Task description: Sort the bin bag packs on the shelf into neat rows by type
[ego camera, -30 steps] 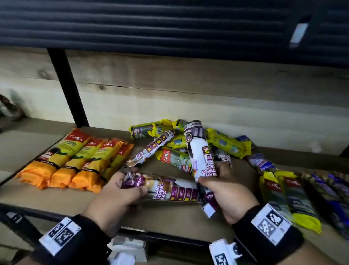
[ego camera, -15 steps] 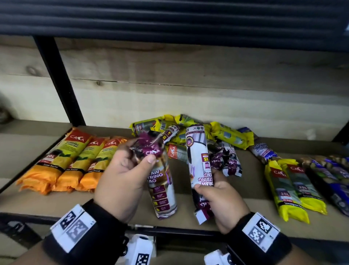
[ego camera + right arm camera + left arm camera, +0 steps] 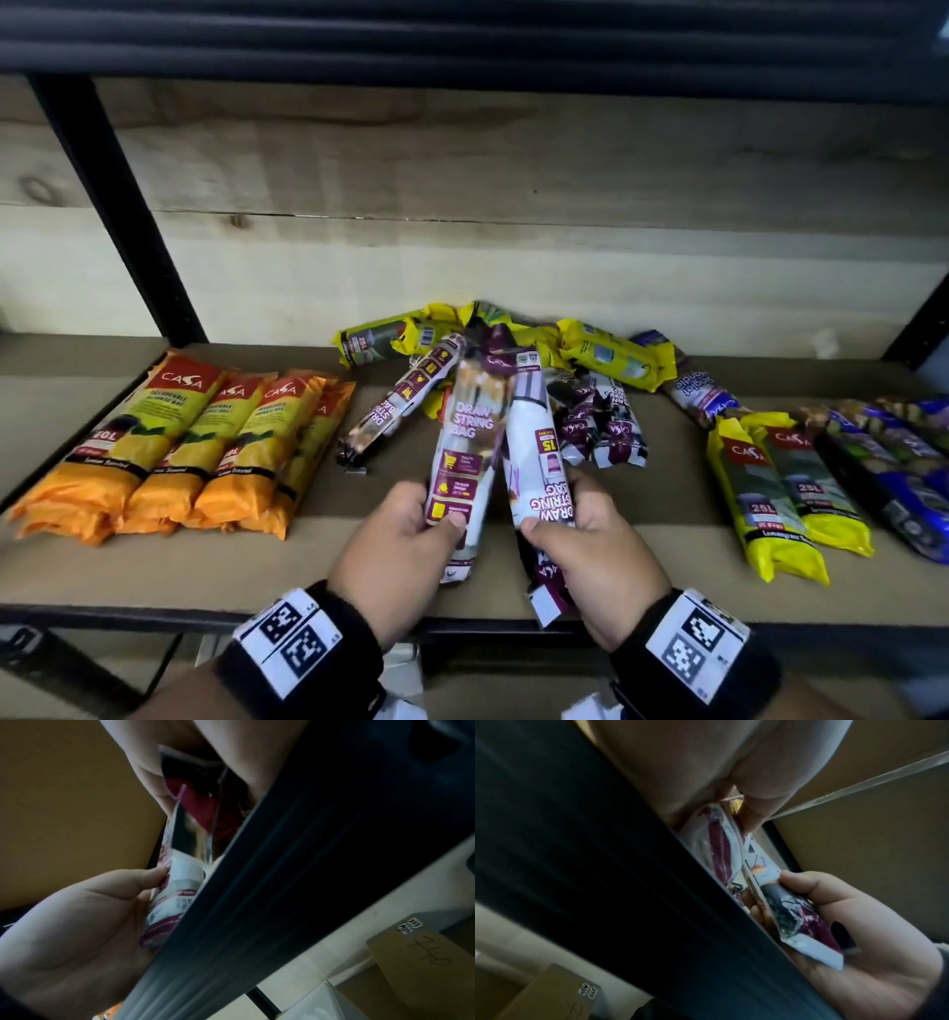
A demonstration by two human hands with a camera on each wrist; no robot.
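Now each hand's fingers (image 3: 445,520) pinch one drawstring pack (image 3: 464,452).

A pale plank wall (image 3: 513,169) backs the brown shelf board (image 3: 154,570), framed by black uprights (image 3: 118,205).

1. You see a wooden plank wall (image 3: 513,169) behind the shelving.
2. A black upright post (image 3: 118,205) stands at your left.
3. Below, a cardboard box (image 3: 421,959) carries handwriting and a small coded sticker (image 3: 410,925).
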